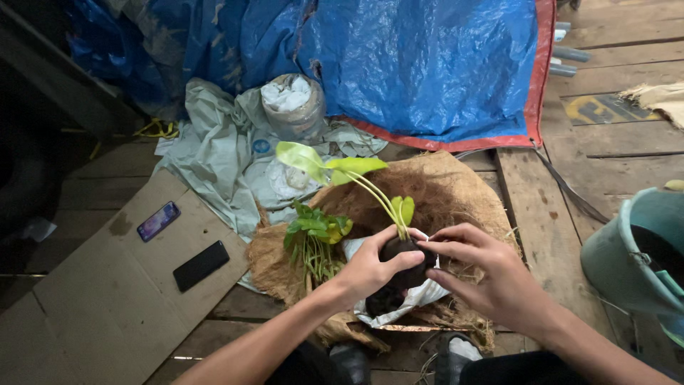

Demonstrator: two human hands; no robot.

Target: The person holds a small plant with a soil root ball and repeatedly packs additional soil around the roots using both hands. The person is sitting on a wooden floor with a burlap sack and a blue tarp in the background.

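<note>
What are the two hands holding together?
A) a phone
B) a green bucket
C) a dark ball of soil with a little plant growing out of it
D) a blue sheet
C: the left hand and the right hand both close around a dark soil ball whose plant has pale green leaves on thin stems, while the two phones lie untouched on the cardboard.

Both forearms reach forward, left hand (370,269) and right hand (491,274) cupped close together.
</note>
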